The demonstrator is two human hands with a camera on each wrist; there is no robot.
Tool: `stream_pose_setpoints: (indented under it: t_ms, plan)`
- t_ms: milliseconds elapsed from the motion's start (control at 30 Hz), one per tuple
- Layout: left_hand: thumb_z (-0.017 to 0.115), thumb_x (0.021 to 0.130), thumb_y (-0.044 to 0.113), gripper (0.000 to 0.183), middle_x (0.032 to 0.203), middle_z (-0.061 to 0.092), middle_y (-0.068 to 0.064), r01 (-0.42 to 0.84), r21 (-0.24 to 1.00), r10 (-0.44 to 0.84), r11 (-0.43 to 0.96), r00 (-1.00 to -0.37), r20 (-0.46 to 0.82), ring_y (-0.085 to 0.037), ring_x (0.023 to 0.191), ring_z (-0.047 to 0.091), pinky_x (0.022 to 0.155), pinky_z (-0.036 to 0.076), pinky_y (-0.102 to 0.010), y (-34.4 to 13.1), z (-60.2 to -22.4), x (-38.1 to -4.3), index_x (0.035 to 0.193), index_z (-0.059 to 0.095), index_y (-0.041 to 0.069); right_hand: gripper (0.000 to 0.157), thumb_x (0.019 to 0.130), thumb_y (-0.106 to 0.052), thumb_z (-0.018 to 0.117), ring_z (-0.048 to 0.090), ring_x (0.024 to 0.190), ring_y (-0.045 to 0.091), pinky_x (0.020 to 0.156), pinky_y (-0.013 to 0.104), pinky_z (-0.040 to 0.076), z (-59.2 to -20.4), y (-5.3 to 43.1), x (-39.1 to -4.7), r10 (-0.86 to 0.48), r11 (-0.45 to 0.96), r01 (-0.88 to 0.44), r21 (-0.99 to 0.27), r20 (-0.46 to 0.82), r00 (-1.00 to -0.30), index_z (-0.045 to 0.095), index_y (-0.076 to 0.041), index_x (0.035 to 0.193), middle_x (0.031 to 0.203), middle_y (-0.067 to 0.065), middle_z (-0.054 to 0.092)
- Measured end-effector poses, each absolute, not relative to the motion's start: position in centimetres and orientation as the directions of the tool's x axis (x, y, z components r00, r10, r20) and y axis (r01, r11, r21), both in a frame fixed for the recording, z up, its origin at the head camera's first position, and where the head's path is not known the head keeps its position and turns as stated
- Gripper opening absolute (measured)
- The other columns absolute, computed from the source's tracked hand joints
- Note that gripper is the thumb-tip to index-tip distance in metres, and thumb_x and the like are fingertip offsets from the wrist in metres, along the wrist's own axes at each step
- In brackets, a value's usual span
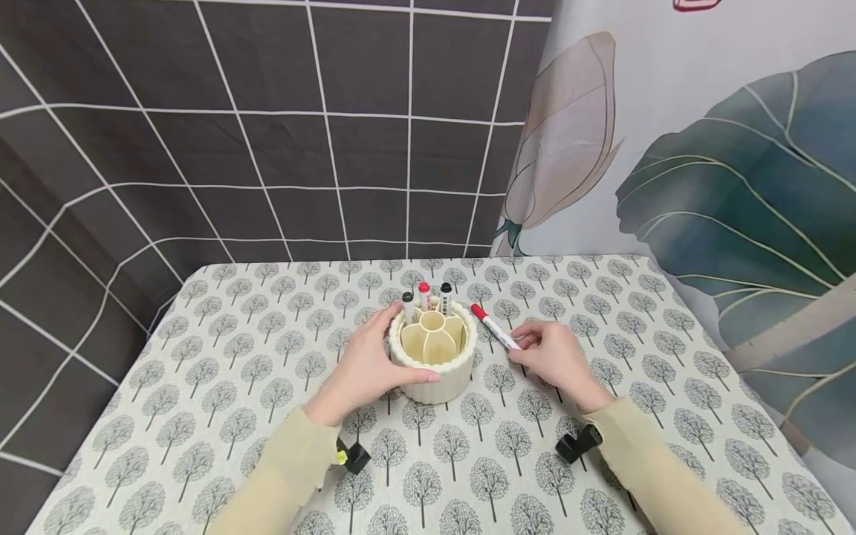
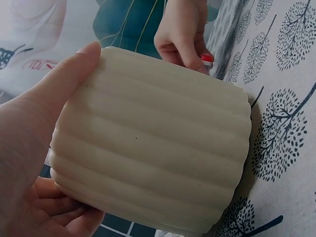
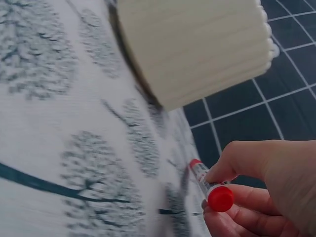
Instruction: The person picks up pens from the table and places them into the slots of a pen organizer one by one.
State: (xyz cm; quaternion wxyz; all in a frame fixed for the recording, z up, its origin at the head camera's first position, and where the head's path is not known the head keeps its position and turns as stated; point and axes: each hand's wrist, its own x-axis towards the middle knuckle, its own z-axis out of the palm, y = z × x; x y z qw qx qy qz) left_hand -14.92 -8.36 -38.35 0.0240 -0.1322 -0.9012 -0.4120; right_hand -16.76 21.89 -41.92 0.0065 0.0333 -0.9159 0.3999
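A cream, ribbed pen holder (image 1: pixel 438 383) with petal-shaped compartments stands upright on the table. Its left side is gripped by my left hand (image 1: pixel 368 357), the thumb across the near rim and the fingers round the far side. Two black-capped markers (image 1: pixel 446 297) and a red-capped marker (image 1: pixel 425 296) stand in the back compartments. To the right of the holder, my right hand (image 1: pixel 551 357) pinches a white marker (image 1: pixel 498 331) near its tail, red cap pointing up and left towards the holder. In the right wrist view the marker's red end (image 3: pixel 220 198) faces the camera.
A cloth printed with trees (image 1: pixel 281 394) covers the table. Behind it hangs a dark curtain with white grid lines (image 1: pixel 361 148), and at the right a curtain with large leaves (image 1: pixel 756 186). A black strap-mounted device (image 1: pixel 578 444) sits at the right wrist.
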Motion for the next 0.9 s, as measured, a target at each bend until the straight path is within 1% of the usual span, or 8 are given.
stream_pose_setpoints:
  t_ms: [67,233,400,567,700,800,900]
  plan:
    - [0.078,0.042,0.072,0.124,0.142,0.038,0.003,0.258,0.734,0.218,0.629,-0.964,0.151,-0.021,0.124,0.039,0.098,0.036,-0.052,-8.3,-38.3,-14.9,0.145,0.033,0.02,0.028,0.069,-0.009,0.078,0.061,0.059,0.017,0.046,0.029,0.053,-41.5,22.2,-16.9,-0.051,0.664,-0.068,-0.744,0.046,-0.998,0.068,-0.004,0.095,0.076,0.003,0.065]
    - [0.078,0.042,0.073,0.123,0.142,0.038,0.002,0.257,0.734,0.218,0.629,-0.964,0.151,-0.023,0.124,0.039,0.098,0.037,-0.052,-8.3,-38.3,-14.9,0.144,0.034,0.02,0.025,0.072,-0.012,0.078,0.061,0.065,0.018,0.051,0.027,0.054,-39.5,22.9,-17.1,-0.026,0.662,-0.076,-0.745,0.078,-0.997,0.068,-0.005,0.093,0.079,0.004,0.065]
    - [0.078,0.042,0.072,0.123,0.142,0.039,0.003,0.258,0.736,0.216,0.626,-0.964,0.155,-0.022,0.124,0.04,0.098,0.037,-0.052,-8.4,-38.5,-14.9,0.144,0.034,0.021,0.018,0.075,-0.013,0.076,0.061,0.068,0.02,0.052,0.026,0.053,-36.3,23.7,-17.0,0.024,0.672,-0.13,-0.729,0.197,-0.98,0.07,-0.008,0.092,0.079,0.005,0.067]
    - [0.078,0.042,0.072,0.122,0.142,0.039,0.005,0.267,0.738,0.215,0.62,-0.962,0.167,-0.021,0.124,0.04,0.098,0.037,-0.051,-8.5,-38.6,-14.9,0.144,0.034,0.021,0.016,0.077,-0.015,0.074,0.061,0.067,0.017,0.052,0.022,0.05,-33.3,24.1,-16.7,0.063,0.685,-0.171,-0.708,0.291,-0.955,0.072,-0.01,0.092,0.079,0.003,0.067]
    - [0.078,0.042,0.072,0.123,0.142,0.039,0.004,0.27,0.737,0.217,0.619,-0.961,0.17,-0.021,0.124,0.039,0.098,0.037,-0.05,-8.5,-38.7,-15.0,0.144,0.034,0.02,0.012,0.078,-0.017,0.073,0.061,0.065,0.015,0.051,0.02,0.048,-30.9,23.9,-15.9,0.11,0.676,-0.199,-0.709,0.364,-0.925,0.073,-0.015,0.09,0.077,0.001,0.067]
    - [0.078,0.043,0.072,0.123,0.142,0.039,0.003,0.274,0.738,0.222,0.616,-0.96,0.171,-0.021,0.125,0.039,0.098,0.037,-0.051,-8.5,-38.8,-15.0,0.145,0.034,0.018,0.015,0.078,-0.021,0.074,0.063,0.065,0.015,0.054,0.018,0.049,-29.3,23.8,-15.4,0.13,0.642,-0.235,-0.73,0.406,-0.905,0.073,-0.016,0.092,0.078,0.002,0.067]
    - [0.078,0.043,0.072,0.123,0.142,0.039,0.003,0.275,0.738,0.221,0.616,-0.96,0.173,-0.022,0.125,0.039,0.098,0.037,-0.052,-8.5,-38.8,-15.0,0.145,0.034,0.018,0.02,0.077,-0.021,0.076,0.064,0.067,0.016,0.059,0.018,0.051,-28.1,23.6,-14.9,0.138,0.582,-0.283,-0.762,0.436,-0.889,0.074,-0.015,0.096,0.08,0.004,0.067]
